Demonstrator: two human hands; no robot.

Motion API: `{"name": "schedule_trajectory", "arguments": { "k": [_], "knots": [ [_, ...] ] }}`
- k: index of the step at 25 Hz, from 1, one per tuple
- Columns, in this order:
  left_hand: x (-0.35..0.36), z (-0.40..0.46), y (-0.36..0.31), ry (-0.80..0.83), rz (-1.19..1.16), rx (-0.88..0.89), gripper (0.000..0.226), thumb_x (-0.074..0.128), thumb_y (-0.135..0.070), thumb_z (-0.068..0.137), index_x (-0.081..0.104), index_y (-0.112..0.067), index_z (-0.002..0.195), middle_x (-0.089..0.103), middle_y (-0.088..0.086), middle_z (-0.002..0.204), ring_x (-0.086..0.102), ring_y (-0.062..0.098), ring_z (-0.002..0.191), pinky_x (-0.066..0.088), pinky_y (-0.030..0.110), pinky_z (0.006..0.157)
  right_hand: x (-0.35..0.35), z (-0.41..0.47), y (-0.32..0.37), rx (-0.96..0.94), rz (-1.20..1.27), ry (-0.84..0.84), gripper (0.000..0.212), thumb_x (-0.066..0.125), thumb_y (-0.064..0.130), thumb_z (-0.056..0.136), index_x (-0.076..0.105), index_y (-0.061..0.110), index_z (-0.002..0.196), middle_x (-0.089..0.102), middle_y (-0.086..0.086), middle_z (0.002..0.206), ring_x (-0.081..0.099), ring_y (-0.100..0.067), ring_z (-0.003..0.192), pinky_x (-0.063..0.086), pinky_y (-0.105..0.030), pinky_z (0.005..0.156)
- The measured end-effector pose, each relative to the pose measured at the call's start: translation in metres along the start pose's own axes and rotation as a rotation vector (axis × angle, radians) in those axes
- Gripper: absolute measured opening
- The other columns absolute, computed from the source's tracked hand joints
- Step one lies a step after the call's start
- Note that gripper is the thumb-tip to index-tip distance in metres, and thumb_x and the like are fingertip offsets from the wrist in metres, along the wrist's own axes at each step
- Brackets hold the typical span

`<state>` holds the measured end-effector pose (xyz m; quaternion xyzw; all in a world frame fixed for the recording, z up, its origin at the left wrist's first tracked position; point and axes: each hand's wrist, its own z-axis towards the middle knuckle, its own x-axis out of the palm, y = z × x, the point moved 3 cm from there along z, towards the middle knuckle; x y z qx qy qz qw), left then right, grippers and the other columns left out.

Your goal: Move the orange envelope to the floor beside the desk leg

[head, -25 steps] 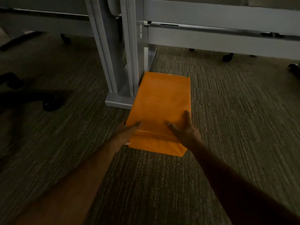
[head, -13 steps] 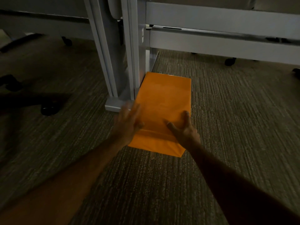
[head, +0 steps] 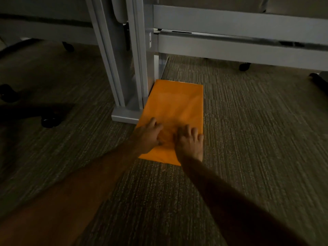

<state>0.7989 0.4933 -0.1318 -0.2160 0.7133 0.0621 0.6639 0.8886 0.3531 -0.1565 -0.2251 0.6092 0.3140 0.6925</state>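
Grey-green ribbed carpet (head: 248, 139) covers the whole floor of a dim room. Pale grey desk rails (head: 230, 29) run across the top of the view, and the grey desk leg (head: 136, 68) drops from them to a flat foot (head: 124, 116) on the carpet. A dark chair base (head: 35, 112) with castors sits well to the left; another castor (head: 245, 66) shows under the right rail. The orange envelope (head: 177, 107) lies flat on the carpet, its left edge touching the leg's foot, its long axis running away from the person toward the desk. The left hand (head: 147, 137) and right hand (head: 190, 142) press down on its near end, palms down with fingers spread, gripping nothing.
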Motion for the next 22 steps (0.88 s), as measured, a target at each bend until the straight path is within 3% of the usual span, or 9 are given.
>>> {"name": "schedule_trajectory", "arguments": {
  "k": [2, 6, 9, 11, 13, 15, 17, 20, 22],
  "knots": [
    [-0.009, 0.001, -0.003, -0.03, -0.02, -0.027, 0.052, 0.069, -0.046, 0.087, 0.052, -0.023, 0.13, 0.041, 0.007, 0.138, 0.048, 0.033, 0.12, 0.043, 0.046, 0.096, 0.003, -0.02, 0.009, -0.052, 0.032, -0.13, 0.041, 0.044, 0.035, 0.102, 0.059, 0.013, 0.133, 0.056, -0.014, 0.134, 0.052, -0.036, 0.119, 0.042, -0.052, 0.099],
    [0.003, -0.005, -0.01, -0.107, -0.011, -0.099, 0.04, 0.064, -0.037, 0.093, 0.054, -0.016, 0.125, 0.043, 0.009, 0.145, 0.045, 0.034, 0.126, 0.037, 0.044, 0.099, 0.006, -0.032, 0.0, -0.144, 0.026, -0.13, 0.047, 0.049, 0.028, 0.101, 0.048, 0.012, 0.145, 0.048, -0.013, 0.15, 0.047, -0.037, 0.136, 0.042, -0.054, 0.11],
    [0.006, -0.006, -0.021, -0.074, 0.108, -0.164, 0.037, 0.057, -0.028, 0.098, 0.05, -0.016, 0.133, 0.04, 0.01, 0.151, 0.045, 0.036, 0.129, 0.037, 0.045, 0.102, -0.01, -0.02, 0.0, -0.15, 0.057, 0.037, 0.044, 0.042, 0.024, 0.103, 0.046, 0.017, 0.146, 0.044, -0.009, 0.154, 0.044, -0.035, 0.139, 0.047, -0.05, 0.105],
    [-0.003, -0.009, -0.025, -0.045, 0.11, -0.157, 0.04, 0.058, -0.025, 0.097, 0.049, -0.017, 0.136, 0.041, 0.01, 0.151, 0.041, 0.034, 0.134, 0.033, 0.048, 0.107, -0.032, -0.001, -0.004, -0.162, 0.076, 0.261, 0.045, 0.049, 0.027, 0.101, 0.046, 0.023, 0.146, 0.044, -0.008, 0.154, 0.046, -0.035, 0.138, 0.048, -0.047, 0.102],
    [-0.022, -0.023, -0.024, 0.057, 0.001, -0.179, 0.054, 0.062, -0.028, 0.095, 0.043, -0.018, 0.145, 0.035, 0.009, 0.157, 0.028, 0.031, 0.144, 0.019, 0.053, 0.116, -0.06, 0.005, -0.01, -0.153, 0.093, 0.547, 0.066, 0.059, 0.035, 0.098, 0.031, 0.02, 0.156, 0.032, -0.012, 0.162, 0.037, -0.036, 0.146, 0.039, -0.046, 0.114],
    [-0.039, -0.041, -0.028, 0.121, -0.011, -0.195, 0.068, 0.063, -0.034, 0.095, 0.031, -0.019, 0.153, 0.023, 0.007, 0.163, 0.015, 0.031, 0.15, 0.006, 0.055, 0.12, -0.076, -0.008, -0.016, -0.117, 0.122, 0.663, 0.086, 0.063, 0.038, 0.096, 0.011, 0.016, 0.161, 0.011, -0.015, 0.169, 0.017, -0.037, 0.154, 0.025, -0.05, 0.123],
    [-0.059, -0.059, -0.04, -0.004, -0.088, -0.212, 0.07, 0.06, -0.036, 0.096, 0.026, -0.018, 0.155, 0.022, 0.007, 0.164, 0.013, 0.03, 0.151, 0.006, 0.052, 0.12, -0.098, -0.033, -0.025, -0.096, 0.177, 0.59, 0.084, 0.058, 0.041, 0.098, 0.008, 0.018, 0.161, 0.001, -0.014, 0.17, 0.002, -0.038, 0.156, 0.018, -0.058, 0.124],
    [-0.081, -0.1, -0.082, -0.125, -0.257, -0.183, 0.066, 0.061, -0.036, 0.095, 0.035, -0.019, 0.152, 0.033, 0.008, 0.16, 0.029, 0.03, 0.145, 0.021, 0.049, 0.118, -0.131, -0.088, -0.04, -0.14, 0.295, 0.504, 0.072, 0.056, 0.041, 0.097, 0.025, 0.018, 0.158, 0.019, -0.013, 0.167, 0.007, -0.039, 0.155, 0.02, -0.06, 0.122],
    [-0.094, -0.125, -0.111, -0.1, -0.263, -0.143, 0.066, 0.063, -0.037, 0.093, 0.037, -0.02, 0.152, 0.034, 0.007, 0.159, 0.03, 0.029, 0.144, 0.023, 0.048, 0.117, -0.158, -0.117, -0.05, -0.156, 0.373, 0.492, 0.069, 0.058, 0.037, 0.097, 0.031, 0.016, 0.156, 0.028, -0.014, 0.164, 0.013, -0.038, 0.154, 0.02, -0.055, 0.123]
  ]
}}
